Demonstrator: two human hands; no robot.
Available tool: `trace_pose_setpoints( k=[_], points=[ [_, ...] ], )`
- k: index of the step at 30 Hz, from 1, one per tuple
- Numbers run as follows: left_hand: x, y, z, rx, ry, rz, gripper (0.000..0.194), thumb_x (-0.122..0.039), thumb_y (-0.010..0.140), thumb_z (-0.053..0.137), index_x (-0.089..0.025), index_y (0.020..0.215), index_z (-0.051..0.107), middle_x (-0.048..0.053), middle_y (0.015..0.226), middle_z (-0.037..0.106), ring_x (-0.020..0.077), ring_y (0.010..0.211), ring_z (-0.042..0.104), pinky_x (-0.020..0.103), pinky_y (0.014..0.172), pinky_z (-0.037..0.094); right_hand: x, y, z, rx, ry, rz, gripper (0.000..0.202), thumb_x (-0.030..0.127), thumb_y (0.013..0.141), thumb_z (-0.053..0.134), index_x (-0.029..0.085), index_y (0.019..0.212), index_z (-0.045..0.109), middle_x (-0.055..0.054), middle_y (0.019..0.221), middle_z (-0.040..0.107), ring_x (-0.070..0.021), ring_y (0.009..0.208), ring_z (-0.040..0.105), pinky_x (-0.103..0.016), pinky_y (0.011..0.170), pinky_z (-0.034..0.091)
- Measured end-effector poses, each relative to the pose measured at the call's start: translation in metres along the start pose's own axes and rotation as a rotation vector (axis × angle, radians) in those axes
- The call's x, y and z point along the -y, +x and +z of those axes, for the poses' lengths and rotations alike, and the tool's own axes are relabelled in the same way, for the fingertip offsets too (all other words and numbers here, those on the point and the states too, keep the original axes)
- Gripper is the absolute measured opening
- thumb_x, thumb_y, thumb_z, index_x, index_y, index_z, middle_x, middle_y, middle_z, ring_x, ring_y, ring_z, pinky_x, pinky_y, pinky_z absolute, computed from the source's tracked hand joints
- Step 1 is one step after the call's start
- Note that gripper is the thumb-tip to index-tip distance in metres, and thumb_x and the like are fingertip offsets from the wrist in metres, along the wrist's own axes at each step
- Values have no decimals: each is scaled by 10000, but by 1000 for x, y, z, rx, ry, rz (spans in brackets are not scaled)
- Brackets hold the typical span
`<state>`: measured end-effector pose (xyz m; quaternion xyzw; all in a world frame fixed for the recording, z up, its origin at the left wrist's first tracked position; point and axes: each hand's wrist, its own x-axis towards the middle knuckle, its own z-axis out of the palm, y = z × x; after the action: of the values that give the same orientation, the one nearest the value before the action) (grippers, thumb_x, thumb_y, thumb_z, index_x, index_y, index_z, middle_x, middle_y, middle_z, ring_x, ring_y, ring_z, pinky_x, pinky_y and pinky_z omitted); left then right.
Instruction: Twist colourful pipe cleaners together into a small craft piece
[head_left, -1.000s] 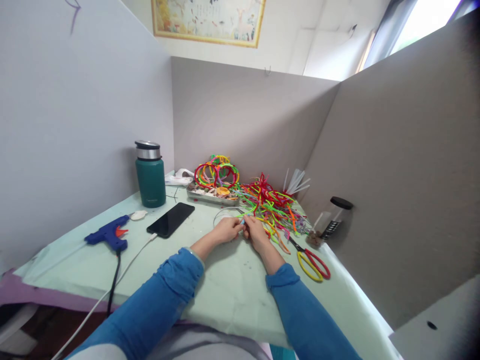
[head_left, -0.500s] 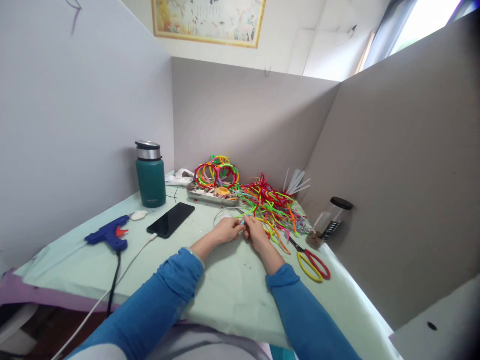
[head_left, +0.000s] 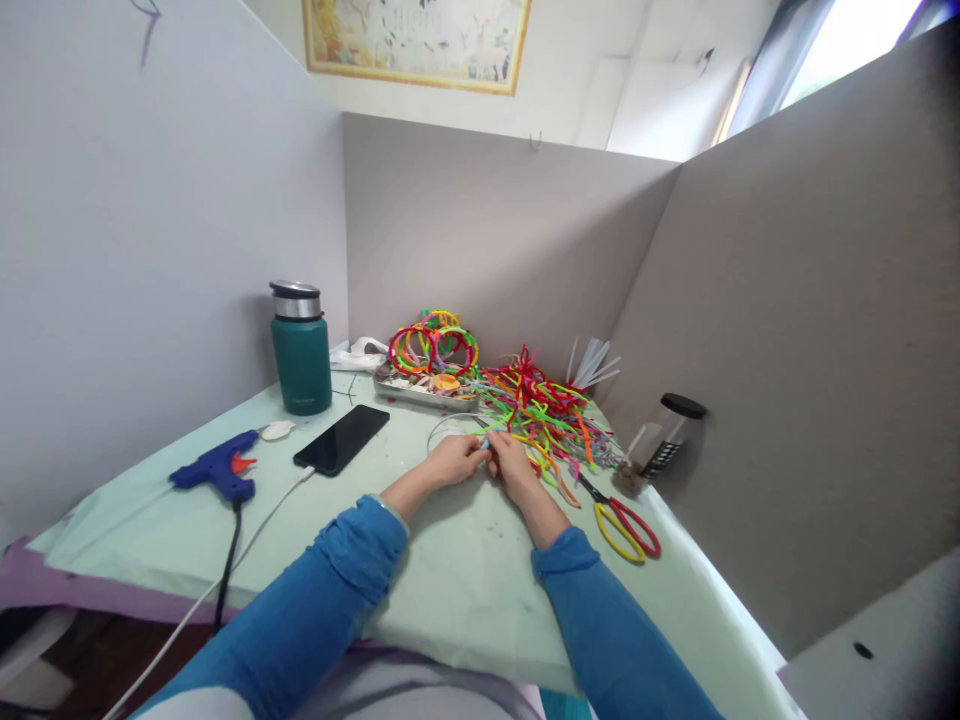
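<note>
My left hand [head_left: 454, 460] and my right hand [head_left: 511, 463] meet over the middle of the table, fingers closed in a pinch. Between their fingertips shows a small light-blue piece [head_left: 486, 443], perhaps the end of a pipe cleaner; most of it is hidden by the fingers. A thin pale hoop [head_left: 430, 432] curves out behind my left hand, and its near part is hidden there. Just beyond my right hand lies a tangled heap of colourful pipe cleaners [head_left: 536, 400]. Scissors [head_left: 622, 525] with one red and one yellow handle lie to the right of that hand.
On the left are a blue glue gun [head_left: 217, 467], a black phone [head_left: 343, 440] on a white cable, and a green bottle [head_left: 301, 360]. A metal tray [head_left: 427, 400] and colourful wrapped hoops [head_left: 433, 350] stand at the back. A clear jar [head_left: 660, 445] leans at the right edge.
</note>
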<state>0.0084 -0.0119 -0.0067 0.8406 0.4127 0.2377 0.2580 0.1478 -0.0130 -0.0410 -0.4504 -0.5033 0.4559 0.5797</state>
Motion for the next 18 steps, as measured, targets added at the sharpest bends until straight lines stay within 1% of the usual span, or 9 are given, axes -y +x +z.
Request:
trace_pose_setpoints(
  k=[7, 18],
  points=[
    [3, 2, 2, -1, 3, 19, 327, -375, 826, 391, -159, 705, 605, 1, 526, 591, 119, 505, 515, 218, 527, 345, 1, -1, 0, 8, -5, -1, 373, 530, 746, 552, 183, 618, 500, 72, 384, 406, -56, 306, 326, -203, 338, 198],
    [1, 0, 1, 14, 2, 0, 317, -353, 822, 380, -157, 717, 606, 0, 543, 611, 113, 493, 505, 215, 519, 341, 0, 0, 0, 10, -9, 5, 370, 526, 735, 567, 181, 620, 495, 71, 407, 417, -53, 312, 332, -204, 340, 200]
  ],
)
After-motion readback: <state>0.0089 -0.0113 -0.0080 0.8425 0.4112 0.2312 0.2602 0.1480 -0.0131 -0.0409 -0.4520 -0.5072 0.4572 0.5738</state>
